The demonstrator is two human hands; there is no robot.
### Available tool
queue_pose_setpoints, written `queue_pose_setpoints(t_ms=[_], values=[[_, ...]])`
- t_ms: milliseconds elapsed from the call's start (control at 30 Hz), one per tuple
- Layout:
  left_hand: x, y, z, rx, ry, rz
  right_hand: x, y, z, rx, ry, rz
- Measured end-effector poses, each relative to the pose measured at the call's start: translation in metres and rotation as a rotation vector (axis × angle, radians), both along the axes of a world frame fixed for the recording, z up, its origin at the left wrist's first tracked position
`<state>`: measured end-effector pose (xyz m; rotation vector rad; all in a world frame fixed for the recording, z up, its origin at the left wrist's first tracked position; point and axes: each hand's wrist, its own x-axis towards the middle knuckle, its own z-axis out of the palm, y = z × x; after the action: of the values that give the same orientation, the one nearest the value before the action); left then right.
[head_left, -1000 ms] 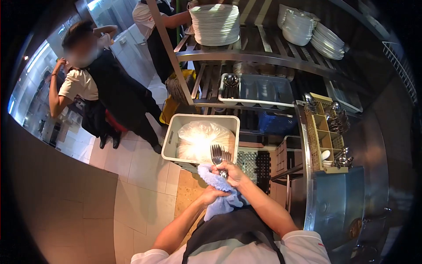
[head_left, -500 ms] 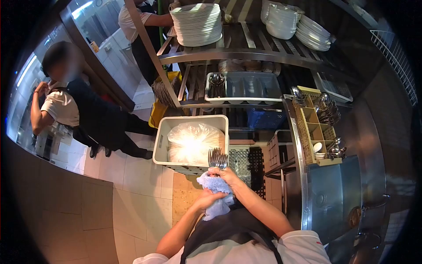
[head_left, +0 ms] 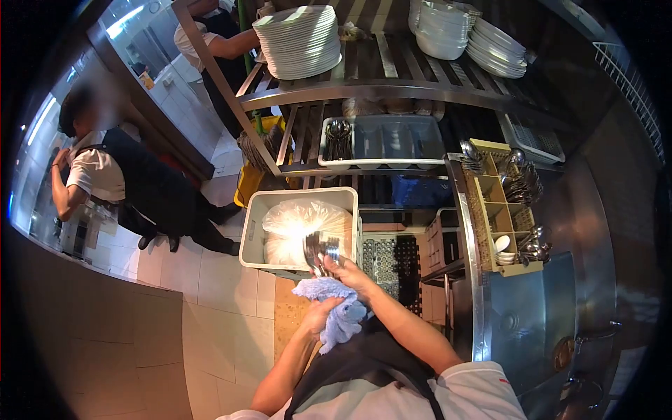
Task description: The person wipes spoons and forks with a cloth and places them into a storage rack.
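Note:
Several metal forks (head_left: 321, 250) are bunched in my right hand (head_left: 347, 275), their heads pointing up over the front edge of the white bin. A light blue cloth (head_left: 341, 318) hangs just below them, gripped by my left hand (head_left: 318, 316). The cloth's upper edge lies close to the fork handles; whether it touches them is hard to tell. Behind the forks, a clear plastic bag (head_left: 308, 220) with bright glare sits in the white bin (head_left: 250, 231).
A metal rack (head_left: 392, 87) holds stacked plates (head_left: 297, 43), bowls (head_left: 442, 31) and a cutlery tray (head_left: 399, 140). At right, a yellow cutlery basket (head_left: 493, 210) stands by a sink (head_left: 535, 308). One person (head_left: 140, 175) stands left, another (head_left: 217, 49) behind the rack.
The forks and both hands have shifted slightly left, and the forks have tilted left. The cloth is spread differently, reaching further left. The view has shifted slightly.

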<state>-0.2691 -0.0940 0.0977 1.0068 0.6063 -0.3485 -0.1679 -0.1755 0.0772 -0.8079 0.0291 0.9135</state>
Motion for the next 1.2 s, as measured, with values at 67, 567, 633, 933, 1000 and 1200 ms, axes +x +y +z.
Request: queue_pose_setpoints(t_ms=[67,567,633,933,1000,1200], values=[[0.003,0.003,0.000,0.058,-0.055,0.055,0.013,-0.014,-0.058,0.014,-0.100,0.051],[0.003,0.016,0.045,-0.127,-0.151,0.532,-0.041,-0.047,-0.213,-0.168,0.793,0.220],[0.001,0.025,0.035,-0.161,-0.165,0.540,-0.035,-0.037,-0.198,0.058,0.774,0.208],[-0.014,0.057,0.045,-0.181,-0.291,0.653,-0.001,-0.053,-0.248,-0.198,0.664,-0.384],[-0.016,0.066,0.043,-0.227,-0.284,0.648,-0.002,-0.069,-0.246,-0.204,0.681,-0.342],[-0.012,0.053,0.060,-0.275,-0.312,0.665,-0.041,-0.029,-0.197,0.064,0.925,0.011]])
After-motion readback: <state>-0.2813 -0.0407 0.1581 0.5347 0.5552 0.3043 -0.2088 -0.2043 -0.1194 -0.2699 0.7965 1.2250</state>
